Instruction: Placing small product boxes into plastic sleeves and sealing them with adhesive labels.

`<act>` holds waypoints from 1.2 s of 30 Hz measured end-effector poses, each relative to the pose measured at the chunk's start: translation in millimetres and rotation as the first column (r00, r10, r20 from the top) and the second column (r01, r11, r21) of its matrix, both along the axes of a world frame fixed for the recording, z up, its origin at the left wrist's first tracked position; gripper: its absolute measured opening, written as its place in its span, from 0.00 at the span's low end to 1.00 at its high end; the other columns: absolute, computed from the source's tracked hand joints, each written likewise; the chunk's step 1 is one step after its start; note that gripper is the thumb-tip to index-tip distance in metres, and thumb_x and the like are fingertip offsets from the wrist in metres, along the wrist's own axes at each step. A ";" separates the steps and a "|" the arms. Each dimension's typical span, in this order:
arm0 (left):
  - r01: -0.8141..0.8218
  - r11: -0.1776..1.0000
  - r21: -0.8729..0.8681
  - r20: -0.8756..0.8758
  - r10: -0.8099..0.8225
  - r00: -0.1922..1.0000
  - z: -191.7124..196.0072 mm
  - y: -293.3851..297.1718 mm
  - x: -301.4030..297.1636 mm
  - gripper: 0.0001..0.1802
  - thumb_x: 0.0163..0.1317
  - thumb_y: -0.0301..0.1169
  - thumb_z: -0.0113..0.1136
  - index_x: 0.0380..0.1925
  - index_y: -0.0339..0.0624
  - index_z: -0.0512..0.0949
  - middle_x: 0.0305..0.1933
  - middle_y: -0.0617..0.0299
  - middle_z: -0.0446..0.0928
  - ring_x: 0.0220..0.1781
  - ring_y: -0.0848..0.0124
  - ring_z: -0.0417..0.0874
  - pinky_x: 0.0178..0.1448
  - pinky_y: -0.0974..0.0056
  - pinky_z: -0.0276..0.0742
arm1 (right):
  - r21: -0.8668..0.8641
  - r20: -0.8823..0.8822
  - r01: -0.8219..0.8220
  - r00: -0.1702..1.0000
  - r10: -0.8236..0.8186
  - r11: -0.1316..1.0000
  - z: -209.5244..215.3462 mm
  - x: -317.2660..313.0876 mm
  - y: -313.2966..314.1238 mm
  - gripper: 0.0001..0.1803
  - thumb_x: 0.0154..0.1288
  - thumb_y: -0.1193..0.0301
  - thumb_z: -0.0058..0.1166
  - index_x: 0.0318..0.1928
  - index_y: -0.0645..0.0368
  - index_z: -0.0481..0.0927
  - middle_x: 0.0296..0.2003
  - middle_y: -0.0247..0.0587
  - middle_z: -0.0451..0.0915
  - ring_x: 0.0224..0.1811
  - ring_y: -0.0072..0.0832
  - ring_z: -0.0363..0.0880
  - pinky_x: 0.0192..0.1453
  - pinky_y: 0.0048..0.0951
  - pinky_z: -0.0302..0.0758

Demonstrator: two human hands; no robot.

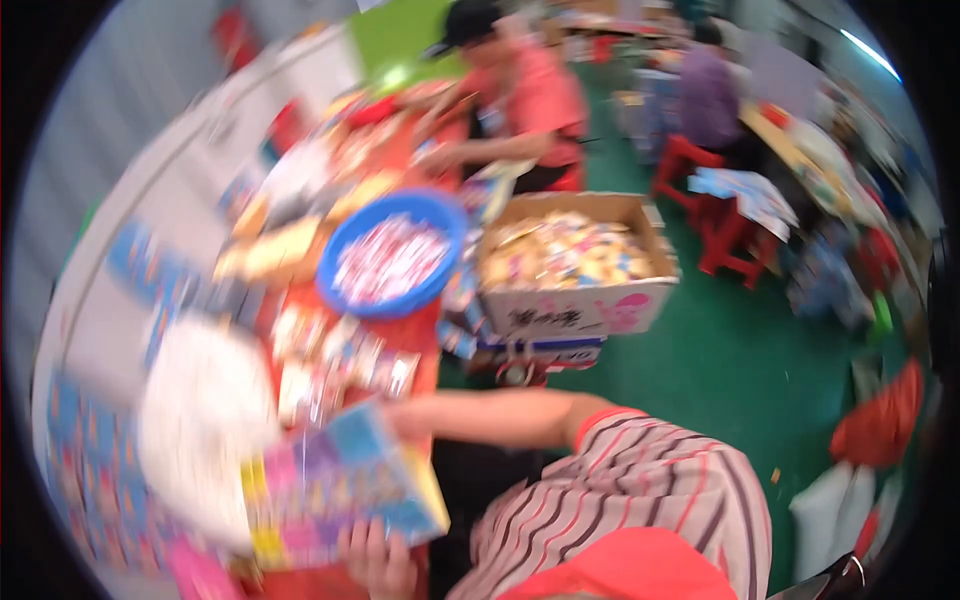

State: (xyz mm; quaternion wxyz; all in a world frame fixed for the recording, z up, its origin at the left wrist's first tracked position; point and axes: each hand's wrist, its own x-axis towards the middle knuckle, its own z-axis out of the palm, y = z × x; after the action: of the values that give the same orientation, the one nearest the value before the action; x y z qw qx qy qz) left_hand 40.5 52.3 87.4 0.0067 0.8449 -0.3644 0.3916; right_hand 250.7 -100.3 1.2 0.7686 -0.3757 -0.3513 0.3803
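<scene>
A colourful printed sheet (330,485), blue, purple and yellow with rows of small pictures, is tilted over the red table. Its right edge shows a pale yellow layer. My right hand (408,415), at the end of a bare forearm below a striped sleeve, grips its upper right edge; the fingers are partly hidden and blurred. Along the lower edge, my left hand (378,560) holds the sheet with its fingers over the printed face. A large white bag (205,425) lies left of the sheet. Beyond it are clear-wrapped packets (345,365).
A blue basin (455,235) holds many small red-and-white packets. Beside it stands an open cardboard box (575,318) full of yellowish packets. A co-worker (535,110) in a pink top works at the far table end. Red stools (735,245) stand on the green floor at right.
</scene>
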 end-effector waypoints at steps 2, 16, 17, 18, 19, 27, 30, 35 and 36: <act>0.008 0.995 -0.100 -0.210 -0.030 0.977 -28.9 -9.6 9.7 0.06 0.57 0.24 0.51 0.35 0.41 0.75 0.46 0.49 0.77 0.52 0.50 0.77 0.57 0.42 0.71 | 0.112 0.570 -0.018 0.820 -0.049 0.994 -8.5 21.9 -37.2 0.25 0.69 0.66 0.52 0.64 0.59 0.70 0.59 0.42 0.74 0.62 0.34 0.72 0.67 0.38 0.68; -0.658 0.414 -0.629 -0.464 0.478 0.745 -99.0 4.1 -71.2 0.23 0.56 0.23 0.50 0.54 0.29 0.72 0.62 0.39 0.65 0.66 0.47 0.66 0.67 0.47 0.61 | -0.563 -0.006 -0.245 0.956 0.292 0.790 -4.8 20.3 22.2 0.27 0.53 0.83 0.50 0.58 0.65 0.74 0.47 0.42 0.82 0.45 0.27 0.81 0.50 0.28 0.78; -0.646 0.262 -0.717 -0.460 0.520 0.720 -103.8 13.2 -75.4 0.28 0.58 0.23 0.50 0.61 0.30 0.66 0.66 0.42 0.63 0.68 0.50 0.64 0.68 0.49 0.62 | -0.591 0.062 -0.189 0.959 0.278 0.784 -4.5 22.1 21.4 0.27 0.53 0.84 0.50 0.57 0.64 0.75 0.46 0.41 0.82 0.45 0.26 0.81 0.51 0.27 0.77; -0.516 -0.074 -0.853 -0.505 0.368 0.781 -106.5 23.0 -81.8 0.31 0.59 0.23 0.51 0.64 0.31 0.61 0.67 0.42 0.61 0.68 0.51 0.64 0.67 0.50 0.62 | -0.607 0.135 -0.140 0.952 0.276 0.782 -1.0 20.4 23.4 0.26 0.53 0.84 0.50 0.56 0.64 0.75 0.46 0.40 0.82 0.46 0.25 0.81 0.51 0.26 0.76; -0.349 -0.420 -0.838 -0.466 0.218 0.857 -109.3 34.7 -87.2 0.34 0.59 0.24 0.52 0.67 0.32 0.57 0.69 0.43 0.58 0.68 0.52 0.65 0.67 0.50 0.62 | -0.603 0.137 -0.166 0.942 0.306 0.780 2.3 18.9 26.0 0.26 0.53 0.84 0.50 0.56 0.64 0.75 0.46 0.40 0.82 0.46 0.25 0.81 0.51 0.26 0.76; -0.120 -0.883 -0.454 -0.167 -0.048 0.985 -123.1 91.4 -107.2 0.31 0.64 0.33 0.52 0.65 0.40 0.56 0.68 0.41 0.58 0.64 0.49 0.67 0.63 0.46 0.67 | -0.577 0.083 -0.213 0.945 0.316 0.788 7.8 24.3 38.3 0.21 0.51 0.89 0.50 0.47 0.64 0.80 0.39 0.38 0.85 0.41 0.21 0.82 0.47 0.23 0.77; -0.165 -0.892 -0.421 -0.101 -0.134 0.986 -131.6 95.4 -115.2 0.26 0.65 0.32 0.50 0.62 0.38 0.60 0.63 0.42 0.66 0.61 0.52 0.71 0.61 0.48 0.70 | -0.568 0.116 -0.244 0.922 0.369 0.786 7.9 26.8 47.3 0.22 0.50 0.89 0.50 0.47 0.64 0.80 0.38 0.37 0.85 0.41 0.21 0.82 0.47 0.22 0.77; -0.133 -0.816 -0.563 0.015 -0.170 0.985 -130.4 91.8 -124.0 0.18 0.66 0.27 0.47 0.54 0.33 0.68 0.52 0.48 0.77 0.52 0.61 0.81 0.54 0.53 0.79 | -0.629 0.248 -0.168 0.882 0.401 0.759 10.2 28.8 67.3 0.24 0.49 0.89 0.48 0.49 0.63 0.80 0.40 0.35 0.83 0.44 0.19 0.79 0.50 0.21 0.74; -0.126 -0.817 -0.562 0.017 -0.164 0.986 -126.4 90.6 -124.0 0.18 0.66 0.27 0.47 0.54 0.33 0.68 0.52 0.48 0.77 0.52 0.61 0.81 0.54 0.53 0.79 | -0.631 0.249 -0.172 0.879 0.407 0.757 6.3 31.5 71.1 0.24 0.49 0.89 0.48 0.49 0.63 0.80 0.40 0.35 0.83 0.44 0.19 0.79 0.50 0.21 0.74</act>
State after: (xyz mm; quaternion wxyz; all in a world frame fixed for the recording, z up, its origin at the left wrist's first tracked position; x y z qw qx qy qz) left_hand -83.5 142.9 -39.0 0.8473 0.2586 0.2397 0.3971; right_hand 282.2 -29.2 7.5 0.4624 -0.6005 -0.4087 0.5085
